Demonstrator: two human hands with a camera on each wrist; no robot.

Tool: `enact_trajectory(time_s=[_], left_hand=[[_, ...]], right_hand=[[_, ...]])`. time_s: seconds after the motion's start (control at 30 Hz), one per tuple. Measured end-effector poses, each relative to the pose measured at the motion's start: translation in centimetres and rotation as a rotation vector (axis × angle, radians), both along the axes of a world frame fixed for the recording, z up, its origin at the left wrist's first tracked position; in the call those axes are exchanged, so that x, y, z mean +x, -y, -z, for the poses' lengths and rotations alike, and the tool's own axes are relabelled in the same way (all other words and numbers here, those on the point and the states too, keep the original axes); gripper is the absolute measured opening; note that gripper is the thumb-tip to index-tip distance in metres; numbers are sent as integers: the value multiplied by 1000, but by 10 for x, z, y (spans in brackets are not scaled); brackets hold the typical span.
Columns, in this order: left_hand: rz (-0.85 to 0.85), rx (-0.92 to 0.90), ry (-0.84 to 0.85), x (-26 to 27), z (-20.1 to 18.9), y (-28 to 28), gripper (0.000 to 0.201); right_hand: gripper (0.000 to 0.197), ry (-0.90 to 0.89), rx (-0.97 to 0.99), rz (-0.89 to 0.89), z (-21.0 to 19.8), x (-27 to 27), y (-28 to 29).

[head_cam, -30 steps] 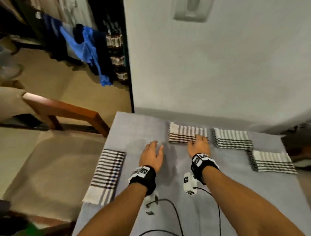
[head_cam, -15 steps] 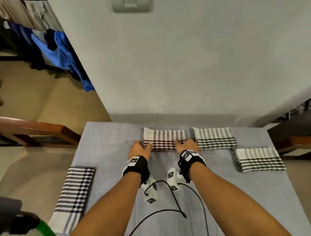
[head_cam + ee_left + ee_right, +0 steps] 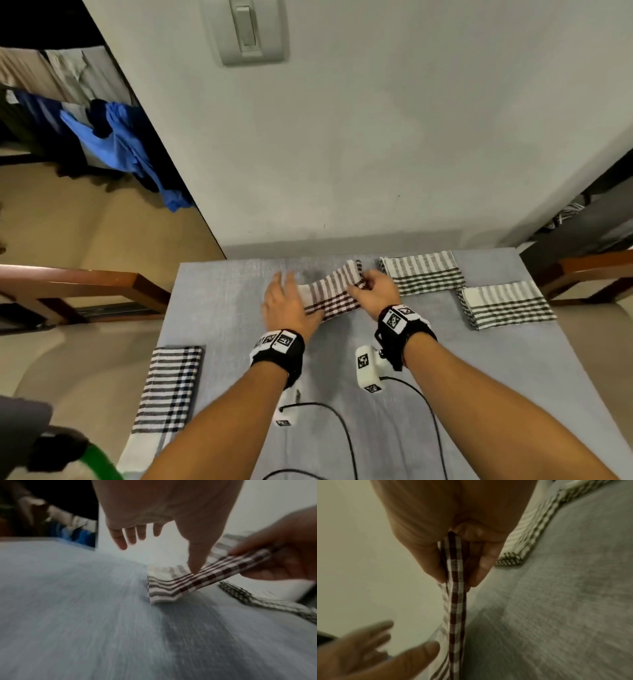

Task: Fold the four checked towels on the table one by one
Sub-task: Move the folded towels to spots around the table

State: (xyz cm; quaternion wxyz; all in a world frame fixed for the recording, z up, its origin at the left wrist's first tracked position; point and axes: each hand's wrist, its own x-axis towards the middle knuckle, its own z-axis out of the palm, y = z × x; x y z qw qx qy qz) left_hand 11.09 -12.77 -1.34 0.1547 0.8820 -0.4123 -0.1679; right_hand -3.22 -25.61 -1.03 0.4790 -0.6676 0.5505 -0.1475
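Observation:
A folded brown-checked towel (image 3: 334, 291) (image 3: 202, 580) (image 3: 455, 595) lies at the table's far middle, its right end lifted off the surface. My right hand (image 3: 371, 291) (image 3: 453, 555) pinches that raised end between thumb and fingers. My left hand (image 3: 284, 301) (image 3: 154, 534) hovers beside the towel's left end with fingers spread and straight; its thumb (image 3: 195, 559) touches the towel. Two folded green-checked towels (image 3: 423, 275) (image 3: 507, 303) lie to the right. A blue-checked towel (image 3: 168, 390) lies folded in a long strip at the near left edge.
The grey table (image 3: 479, 394) stands against a white wall (image 3: 376, 154). Black cables (image 3: 346, 431) and white tagged sensor blocks (image 3: 368, 368) lie near my wrists. Wooden chair frames stand at the left (image 3: 78, 284) and right (image 3: 596, 270).
My right hand has gripped the brown towel's right end and lifted it off the table. My left hand has opened beside its left end. The view has shifted right.

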Motion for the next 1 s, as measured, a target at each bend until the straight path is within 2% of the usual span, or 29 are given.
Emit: enact_trajectory(time_s=[0.07, 0.13, 0.2, 0.27, 0.33, 0.4, 0.47, 0.57, 0.67, 0.77, 0.87, 1.0], left_hand=[[341, -141, 145, 2, -28, 2, 121], [616, -179, 278, 5, -57, 6, 122], [796, -148, 327, 6, -85, 11, 107], [874, -87, 249, 2, -110, 6, 81], [869, -57, 147, -3, -128, -5, 56], [876, -63, 66, -12, -138, -18, 31], [861, -94, -37, -23, -144, -30, 19], [778, -188, -246, -42, -147, -46, 18], [688, -238, -442, -55, -150, -60, 31], [555, -271, -635, -57, -148, -79, 26], [364, -256, -733, -53, -129, -105, 20], [118, -157, -769, -59, -90, -145, 24]], right_hand=[[22, -20, -121, -94, -24, -3, -13], [22, -46, -201, -173, -50, -8, -28], [23, -64, -255, -244, -74, -15, -41], [28, -71, -276, -297, -97, -25, -60], [36, -72, -265, -291, -113, -38, -80], [43, 19, -200, -200, -118, -55, -98], [50, 145, -64, -123, -117, -76, -112], [50, 247, 153, -70, -105, -112, -135], [45, 259, 263, 19, -88, -142, -164], [42, 284, 351, 95, -77, -162, -186], [31, 388, 445, 176, -75, -171, -203], [26, 543, 510, 313, -71, -180, -223]])
